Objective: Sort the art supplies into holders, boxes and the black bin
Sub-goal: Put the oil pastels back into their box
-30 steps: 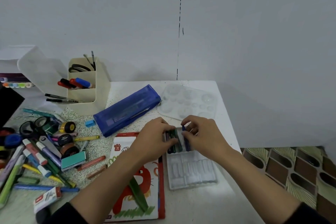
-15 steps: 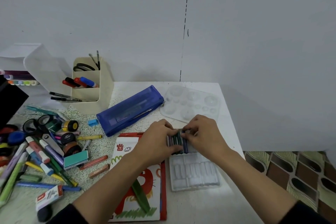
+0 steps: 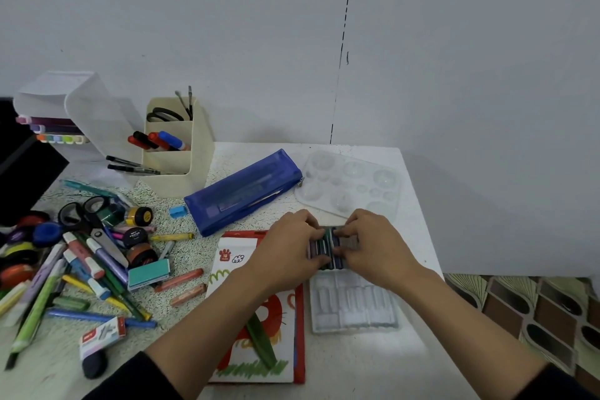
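Note:
A clear plastic crayon tray (image 3: 354,305) lies on the white table, right of a red-edged crayon box (image 3: 259,312) with a lion picture. Several dark crayons (image 3: 327,245), green, blue and purple, lie side by side in the tray's far end. My left hand (image 3: 285,247) and my right hand (image 3: 373,243) meet over them, fingertips pinching the row from both sides. A green crayon (image 3: 261,339) lies on the box. The near slots of the tray hold nothing.
A beige holder (image 3: 177,156) with scissors and markers stands at the back left, a blue pencil case (image 3: 243,191) and a clear paint palette (image 3: 350,185) behind my hands. Loose markers, tape rolls and paint pots (image 3: 81,253) crowd the left side. A black bin (image 3: 19,169) sits at far left.
My hands have closed in on the crayons in the tray, the right hand pressing a blue one down into the row. The camera view has tilted slightly.

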Action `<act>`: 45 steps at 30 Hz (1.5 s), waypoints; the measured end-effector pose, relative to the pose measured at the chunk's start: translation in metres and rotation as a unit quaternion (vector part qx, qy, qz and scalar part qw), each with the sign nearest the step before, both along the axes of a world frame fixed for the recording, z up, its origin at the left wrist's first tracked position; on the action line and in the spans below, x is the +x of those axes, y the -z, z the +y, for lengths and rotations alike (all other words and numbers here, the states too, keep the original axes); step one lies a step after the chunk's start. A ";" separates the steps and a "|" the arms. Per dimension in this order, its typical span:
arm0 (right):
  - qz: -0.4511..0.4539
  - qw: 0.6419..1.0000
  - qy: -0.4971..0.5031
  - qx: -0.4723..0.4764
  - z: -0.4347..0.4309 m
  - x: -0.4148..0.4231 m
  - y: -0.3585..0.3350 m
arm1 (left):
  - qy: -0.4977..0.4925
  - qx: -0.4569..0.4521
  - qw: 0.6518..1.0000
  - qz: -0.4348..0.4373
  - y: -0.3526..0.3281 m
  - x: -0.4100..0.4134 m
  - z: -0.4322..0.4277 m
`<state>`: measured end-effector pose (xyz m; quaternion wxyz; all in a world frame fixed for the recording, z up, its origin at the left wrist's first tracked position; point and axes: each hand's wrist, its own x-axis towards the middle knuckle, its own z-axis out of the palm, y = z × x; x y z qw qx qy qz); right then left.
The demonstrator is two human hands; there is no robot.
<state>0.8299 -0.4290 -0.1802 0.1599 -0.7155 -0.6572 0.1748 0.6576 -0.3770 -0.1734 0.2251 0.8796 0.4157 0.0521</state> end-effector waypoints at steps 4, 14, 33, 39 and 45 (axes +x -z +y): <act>0.048 0.996 0.025 0.066 -0.001 -0.013 -0.008 | -0.040 -0.021 0.995 -0.088 -0.011 -0.027 -0.006; 0.095 0.974 -0.178 0.100 0.024 -0.128 -0.036 | -0.217 0.080 0.969 -0.091 -0.018 -0.189 0.026; -0.154 0.935 -0.316 -0.044 0.067 -0.230 -0.026 | -0.010 0.118 0.984 0.131 -0.003 -0.224 0.084; -0.078 0.954 -0.287 -0.040 0.063 -0.214 -0.041 | 0.005 0.094 0.989 0.116 -0.005 -0.219 0.084; 0.049 0.977 -0.204 -0.023 0.055 -0.189 -0.041 | 0.007 0.094 0.991 0.093 -0.005 -0.214 0.078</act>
